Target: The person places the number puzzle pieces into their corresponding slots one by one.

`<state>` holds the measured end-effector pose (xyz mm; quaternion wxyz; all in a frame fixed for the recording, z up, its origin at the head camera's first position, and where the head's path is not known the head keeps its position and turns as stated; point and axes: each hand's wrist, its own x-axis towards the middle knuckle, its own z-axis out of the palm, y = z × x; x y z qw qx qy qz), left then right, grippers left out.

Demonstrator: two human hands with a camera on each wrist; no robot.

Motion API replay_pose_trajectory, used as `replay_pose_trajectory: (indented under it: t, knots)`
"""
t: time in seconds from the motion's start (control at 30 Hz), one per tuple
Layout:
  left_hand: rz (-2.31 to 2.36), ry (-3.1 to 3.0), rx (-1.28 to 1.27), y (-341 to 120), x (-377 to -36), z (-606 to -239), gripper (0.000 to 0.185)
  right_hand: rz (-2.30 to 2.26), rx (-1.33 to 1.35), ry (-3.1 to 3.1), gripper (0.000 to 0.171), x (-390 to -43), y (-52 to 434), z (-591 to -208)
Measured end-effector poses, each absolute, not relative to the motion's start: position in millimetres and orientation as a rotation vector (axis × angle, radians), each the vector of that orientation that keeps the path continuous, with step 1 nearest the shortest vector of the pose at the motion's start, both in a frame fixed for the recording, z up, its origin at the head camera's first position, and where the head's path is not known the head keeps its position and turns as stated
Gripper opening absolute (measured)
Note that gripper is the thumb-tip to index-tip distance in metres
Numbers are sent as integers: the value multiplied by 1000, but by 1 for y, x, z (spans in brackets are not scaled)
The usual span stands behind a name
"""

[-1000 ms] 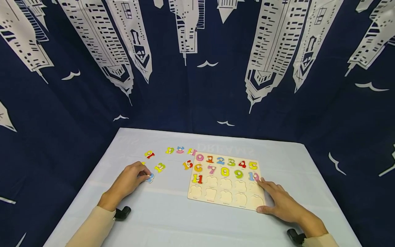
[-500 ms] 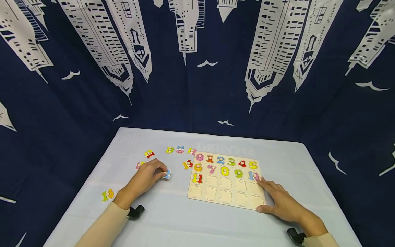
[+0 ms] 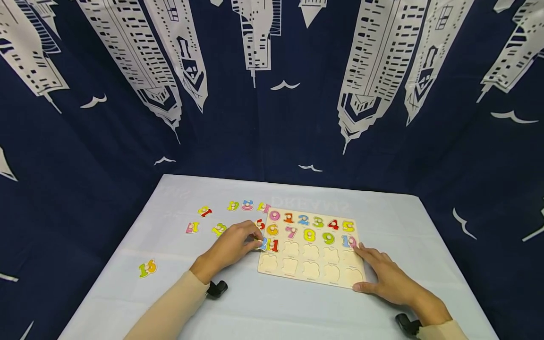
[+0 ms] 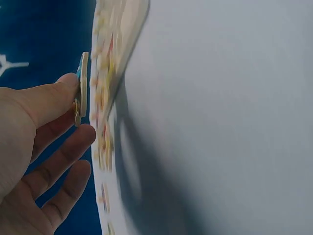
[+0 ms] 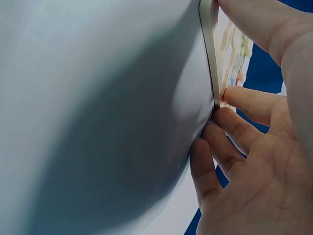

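The top two rows and the 11 are in the board (image 3: 312,276), eight holes wait, the left hand (image 3: 231,245) pinches a blue piece (image 3: 263,243) at the board's left edge, and the right hand (image 3: 386,278) lies flat on its right corner.

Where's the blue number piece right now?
In the head view, the blue number piece is pinched in the left hand at the puzzle board's left edge, beside the seated 11.
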<state>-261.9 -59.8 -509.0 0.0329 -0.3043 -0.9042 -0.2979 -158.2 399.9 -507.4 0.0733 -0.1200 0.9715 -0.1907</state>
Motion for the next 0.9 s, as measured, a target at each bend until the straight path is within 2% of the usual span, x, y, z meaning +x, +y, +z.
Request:
replay_pose_trajectory:
  t: [0.4, 0.9]
  knots:
    - [-829, -2780, -1085, 5, -267, -516, 11, -577, -354, 2920, 116, -158, 399, -508]
    - [-745, -2800, -1089, 30, -272, -518, 7, -591, -370, 2933, 115, -159, 400, -509]
